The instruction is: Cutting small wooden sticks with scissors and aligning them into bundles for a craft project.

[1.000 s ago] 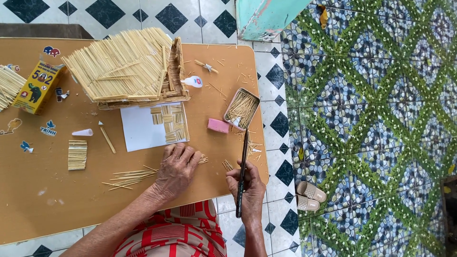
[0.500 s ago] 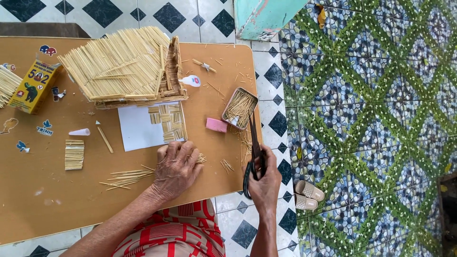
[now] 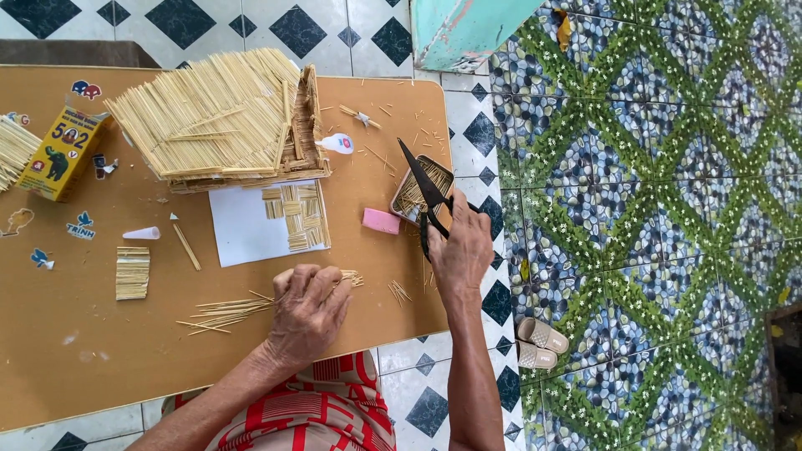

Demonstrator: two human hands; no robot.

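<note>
My right hand (image 3: 460,250) grips black scissors (image 3: 423,189) by the handles, blades pointing up-left over a small metal tin (image 3: 415,199) full of toothpicks near the table's right edge. My left hand (image 3: 307,312) rests curled on the brown table (image 3: 75,334), fingers pressing a small bundle of toothpicks (image 3: 351,277). Just above it lies a white sheet (image 3: 242,225) with woven toothpick squares (image 3: 296,215). A large toothpick roof model (image 3: 219,117) stands at the back.
A pink eraser (image 3: 382,220) lies beside the tin. Loose toothpicks (image 3: 224,312) lie left of my left hand. A yellow glue box (image 3: 61,152), a white glue cap (image 3: 142,234) and a small toothpick panel (image 3: 133,273) sit further left. Beige sandals (image 3: 541,342) are on the floor.
My right hand has lifted the scissors from near the table's front edge up and forward to above the tin, turning the blades up-left. My left hand stayed almost still.
</note>
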